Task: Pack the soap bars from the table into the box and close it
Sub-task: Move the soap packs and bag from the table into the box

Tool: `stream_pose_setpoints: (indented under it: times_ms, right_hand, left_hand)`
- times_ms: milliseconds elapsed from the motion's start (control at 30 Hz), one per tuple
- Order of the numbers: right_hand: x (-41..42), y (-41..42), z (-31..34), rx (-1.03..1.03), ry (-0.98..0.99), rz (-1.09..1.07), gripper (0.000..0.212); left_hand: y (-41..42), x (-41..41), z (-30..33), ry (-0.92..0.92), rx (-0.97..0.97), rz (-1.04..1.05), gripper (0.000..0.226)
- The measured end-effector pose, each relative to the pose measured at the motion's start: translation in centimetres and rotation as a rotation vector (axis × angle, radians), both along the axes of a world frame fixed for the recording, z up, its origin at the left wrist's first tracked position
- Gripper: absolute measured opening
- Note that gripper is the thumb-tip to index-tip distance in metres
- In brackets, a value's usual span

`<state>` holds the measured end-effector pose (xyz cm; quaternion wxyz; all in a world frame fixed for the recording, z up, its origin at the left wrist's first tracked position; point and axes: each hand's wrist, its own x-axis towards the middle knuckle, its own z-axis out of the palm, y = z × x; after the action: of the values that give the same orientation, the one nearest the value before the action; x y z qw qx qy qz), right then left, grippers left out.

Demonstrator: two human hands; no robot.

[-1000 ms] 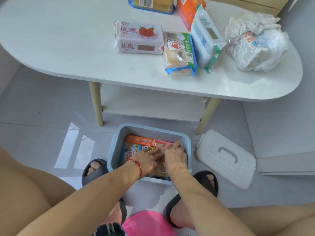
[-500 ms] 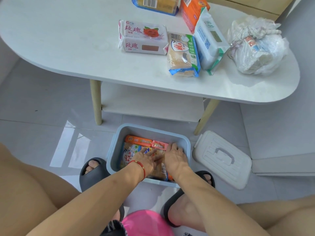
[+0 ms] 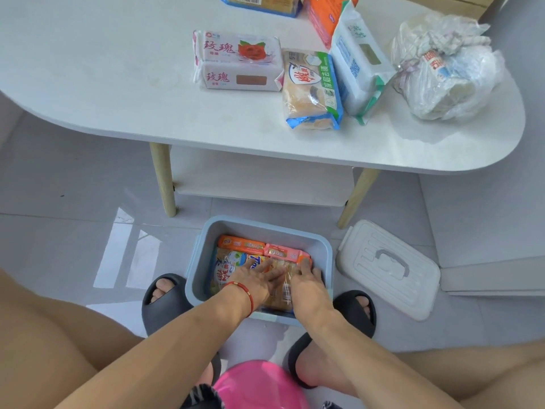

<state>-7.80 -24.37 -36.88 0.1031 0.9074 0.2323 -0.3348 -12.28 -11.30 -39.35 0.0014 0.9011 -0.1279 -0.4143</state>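
A: Entry, soap packs. In the blue box (image 3: 259,231) on the floor: an orange pack (image 3: 240,245) and a pink pack (image 3: 284,251) along the far wall, a clear-wrapped pack (image 3: 280,283) under the hands, and another printed one (image 3: 225,271) at the box's left wall.

B: Hands?

A: Left hand (image 3: 253,280) flat, fingers spread, palm down on the clear-wrapped pack. Right hand (image 3: 308,286) also flat, fingertips at the pack's right end by the box's right wall. Neither is pinching; both look to be pressing it level.

B: Handling estimate?

A: Bars are likely dense and stiff inside; film wrap is probably slick and crinkles. Judgement: grip across the short sides of a pack, thumb opposite fingers, not by the loose sealed ends, which could tear or slip.

B: What's left on the tabletop?

A: Near the front edge, toward the right end: a white rose-printed twin pack (image 3: 237,62), a blue-edged pack (image 3: 311,90) touching it, a white-and-green pack (image 3: 358,64) leaning beside that. An orange pack (image 3: 321,13) and another blue one (image 3: 262,2) at the far edge, partly cropped. A crumpled plastic bag (image 3: 445,64) at the right end; contents unclear.

B: Lid?

A: White lid (image 3: 386,267), handle up, on the floor just right of the box. Box not yet closable: packing roughly half done by my estimate.
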Motion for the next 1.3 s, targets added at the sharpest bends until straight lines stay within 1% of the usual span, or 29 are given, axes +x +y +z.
stream_pose_setpoints:
  times_ms: [67, 133, 333, 400, 467, 533, 633, 733, 767, 800, 867, 933, 967, 1000, 1067, 1133, 1200, 1233, 1300]
  right_hand:
    - [0.5, 0.2, 0.4, -0.060, 0.045, 0.028, 0.088]
    - [1.2, 0.2, 0.5, -0.061, 0.056, 0.041, 0.084]
    - [0.2, -0.8, -0.2, -0.088, -0.029, 0.138, 0.049]
    - [0.0, -0.3, -0.4, -0.077, 0.002, 0.125, 0.048]
    - [0.5, -0.2, -0.6, -0.062, 0.021, 0.110, 0.054]
    - [1.0, 0.0, -0.4, -0.055, 0.100, 0.032, 0.061]
    - [0.7, 0.0, -0.4, 0.025, 0.210, -0.138, 0.056]
    - [-0.3, -0.7, 0.0, 0.114, 0.305, -0.226, 0.076]
    - [-0.4, -1.1, 0.2, 0.132, 0.334, -0.257, 0.078]
    - [0.0, -1.4, 0.4, 0.143, 0.352, -0.281, 0.074]
    - [1.4, -1.8, 1.3, 0.162, 0.387, -0.361, 0.054]
    - [3.1, -1.8, 3.2, 0.289, 0.405, -0.443, 0.032]
    - [3.7, -1.8, 4.7, 0.376, 0.387, -0.463, 0.026]
    - [4.4, -1.7, 6.3, 0.458, 0.341, -0.456, 0.024]
    - [5.8, -1.3, 10.2, 0.594, 0.227, -0.376, 0.025]
    - [7.0, -0.9, 14.6, 0.728, 0.120, -0.260, 0.026]
    - [7.7, -1.0, 18.9, 0.884, 0.027, -0.180, 0.022]
    - [8.1, -1.1, 21.0, 0.982, -0.002, -0.182, 0.020]
    - [8.9, -0.9, 24.3, 1.160, -0.101, -0.217, 0.018]
  left_hand:
    - [-0.2, -0.1, -0.1, -0.001, 0.002, 0.003, 0.086]
    - [0.0, -0.2, -0.2, -0.003, -0.001, -0.001, 0.086]
    - [-0.1, -0.3, -0.2, -0.012, -0.032, 0.002, 0.081]
    - [-0.2, -0.4, -0.3, -0.010, -0.038, 0.017, 0.082]
    - [-0.3, -0.5, -0.6, -0.014, -0.046, 0.021, 0.086]
    - [-0.3, -0.5, -0.8, -0.021, -0.050, 0.027, 0.088]
    - [-0.3, -0.4, -1.3, -0.025, -0.057, 0.035, 0.088]
    - [-0.3, -0.2, -1.1, -0.019, -0.051, 0.029, 0.089]
    - [-0.3, -0.2, -0.8, -0.015, -0.051, 0.024, 0.089]
    - [-0.2, -0.1, -0.5, -0.010, -0.059, 0.027, 0.090]
    - [-0.1, -0.1, 0.6, -0.030, -0.096, 0.057, 0.087]
    - [0.1, 0.2, 2.8, -0.160, -0.148, 0.127, 0.069]
    - [0.2, 0.4, 4.4, -0.256, -0.181, 0.156, 0.057]
    - [0.3, 0.7, 6.0, -0.368, -0.210, 0.182, 0.048]
    - [0.8, 1.4, 9.5, -0.602, -0.261, 0.204, 0.035]
    - [1.4, 2.0, 13.3, -0.849, -0.351, 0.232, 0.030]
    - [2.0, 2.4, 16.9, -1.127, -0.473, 0.310, 0.026]
    - [2.3, 2.7, 18.7, -1.247, -0.519, 0.352, 0.025]
    - [3.0, 4.0, 22.2, -1.426, -0.590, 0.441, 0.026]
